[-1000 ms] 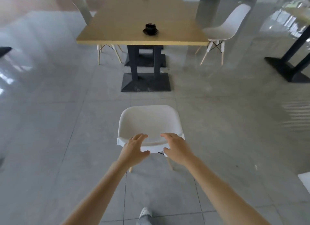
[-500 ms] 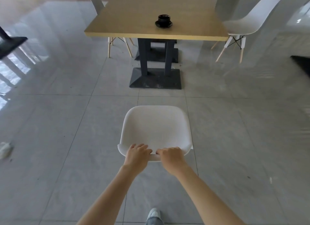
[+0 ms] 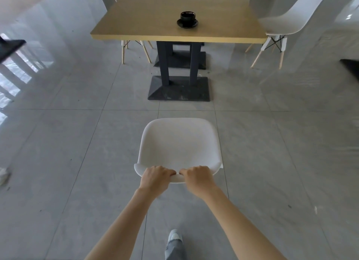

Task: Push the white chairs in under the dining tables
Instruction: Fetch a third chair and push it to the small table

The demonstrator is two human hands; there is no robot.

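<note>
Two bare arms of mine are reaching forward and down across a grey tiled floor (image 3: 58,162), which is filling most of the view and reflecting light on its left side. Ahead of me a wooden dining table (image 3: 180,9) is standing on two dark posts that are rising from a dark rectangular base (image 3: 178,91). Between me and that table, well apart from its near edge, the white chair (image 3: 179,145) is standing on the tiles with its seat facing the table and its back toward me; its legs are hidden beneath the shell. A second white chair (image 3: 285,21) with pale wooden legs is sitting just beside the table's right corner, and the wooden legs of a third chair (image 3: 124,52) are showing under the table's left side. My left hand (image 3: 155,177) and my right hand (image 3: 198,177) are both curling closed over the top edge of the near chair's backrest, side by side and nearly touching, fingers wrapping over the rim. A black cup on a black saucer (image 3: 187,20) is resting on the tabletop near the front edge. At the bottom, my pale shoe (image 3: 174,235) is stepping forward below a grey trouser leg.
</note>
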